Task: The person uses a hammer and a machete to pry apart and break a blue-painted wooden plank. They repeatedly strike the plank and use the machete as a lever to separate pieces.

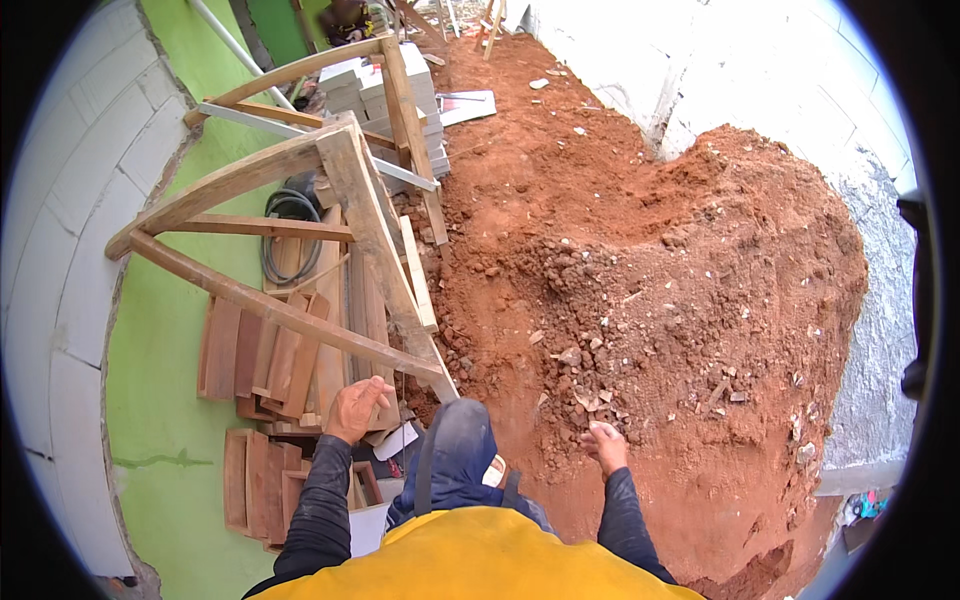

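The wooden trestle (pixel 300 229) is standing ahead and to the left of the person (pixel 480 560), partly covering the stacked boards (pixel 300 365) in this view. The left hand (pixel 357 409) is hovering near the lower rail (pixel 290 312), curled to a narrow posture; whether it is touching the rail or gripping anything cannot be told. The right hand (pixel 606 448) is hovering in front of the soil mound (pixel 730 290), half bent and narrow; whether it is holding a small item cannot be told.

Hazards: loose soil may be giving poor support under the near end, and a push on the rail could then be tipping the trestle. A careless reach could be trapping the left hand between rail and boards. Rubble (pixel 590 375) underfoot could be causing a stumble.

Orientation: the trestle is pointing its sharp corner leftward, toward the block wall (pixel 75 240). Its long axis is following the lower rail, running from the far left down to the near right, beside the person.
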The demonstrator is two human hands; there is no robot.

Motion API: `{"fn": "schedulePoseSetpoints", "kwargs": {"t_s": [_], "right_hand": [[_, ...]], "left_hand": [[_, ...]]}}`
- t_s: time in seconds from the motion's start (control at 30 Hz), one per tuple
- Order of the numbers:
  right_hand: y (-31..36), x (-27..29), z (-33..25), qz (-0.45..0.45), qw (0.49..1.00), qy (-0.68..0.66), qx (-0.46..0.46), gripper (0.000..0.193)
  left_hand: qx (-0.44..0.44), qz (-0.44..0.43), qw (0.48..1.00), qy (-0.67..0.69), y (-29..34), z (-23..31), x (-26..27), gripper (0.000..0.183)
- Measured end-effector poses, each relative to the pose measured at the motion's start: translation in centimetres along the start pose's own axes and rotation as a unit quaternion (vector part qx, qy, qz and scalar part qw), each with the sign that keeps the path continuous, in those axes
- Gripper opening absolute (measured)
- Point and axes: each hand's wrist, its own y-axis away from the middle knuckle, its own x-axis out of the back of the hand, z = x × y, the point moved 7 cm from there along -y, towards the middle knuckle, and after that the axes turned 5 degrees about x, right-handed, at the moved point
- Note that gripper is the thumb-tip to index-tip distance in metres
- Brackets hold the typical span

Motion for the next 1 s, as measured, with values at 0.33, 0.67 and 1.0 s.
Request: {"fn": "schedulePoseSetpoints", "kwargs": {"t_s": [0.33,0.67,1.0], "right_hand": [[-23.8,-12.6,-20.2,-0.116,0.991,-0.029,0.059,0.042],[-49.6,2.5,-29.9,0.148,0.972,0.079,-0.165,0.024],[-83.3,-6.1,-35.6,-0.204,0.845,0.491,0.061,0.031]], "left_hand": [[0.056,-0.096,0.994,0.02,-29.9,7.8,-10.0,0.046],[-0.189,-0.008,0.981,0.036,-68.6,35.0,-4.8,0.038],[0.128,-0.01,0.99,0.055,-95.1,22.8,-4.1,0.067]]}}
